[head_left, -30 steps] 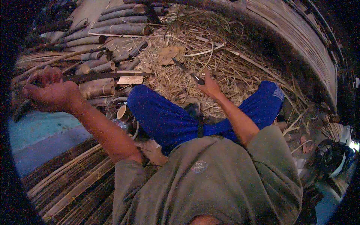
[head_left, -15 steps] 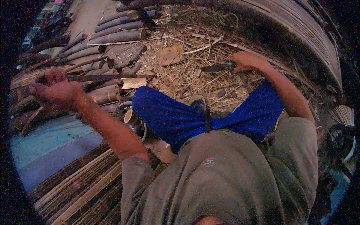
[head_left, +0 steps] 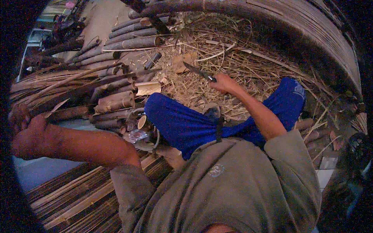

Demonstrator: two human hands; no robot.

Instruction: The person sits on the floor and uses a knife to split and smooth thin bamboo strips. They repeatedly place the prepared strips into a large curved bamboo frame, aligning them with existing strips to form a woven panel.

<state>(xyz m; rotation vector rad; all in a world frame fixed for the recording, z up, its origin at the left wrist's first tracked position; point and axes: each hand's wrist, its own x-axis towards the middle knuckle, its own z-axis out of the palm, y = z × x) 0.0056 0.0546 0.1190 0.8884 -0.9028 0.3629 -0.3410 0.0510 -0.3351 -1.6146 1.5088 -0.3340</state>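
Observation:
My right hand [head_left: 225,84] is closed round the handle of a knife [head_left: 199,72]. Its dark blade points up and to the left, over the wood shavings. Far out to the left is my left hand [head_left: 29,134], its fingers curled and partly lost in the dark rim of the picture. A pale, pointed strip of bamboo [head_left: 57,108] juts out from beside those fingers, and the hand seems closed on it. The rest of that strip is hidden by the hand.
Cut bamboo poles [head_left: 132,42] lie stacked ahead on the left, with shorter pieces [head_left: 114,101] nearer my knee. Shavings [head_left: 190,89] cover the ground between my legs. Long split bamboo slats [head_left: 77,198] lie at lower left. A curved bundle of strips [head_left: 303,23] arches across the upper right.
My right hand has swung left with the knife, from beyond my right knee to before my legs. My left hand has moved farther left and nearer to me.

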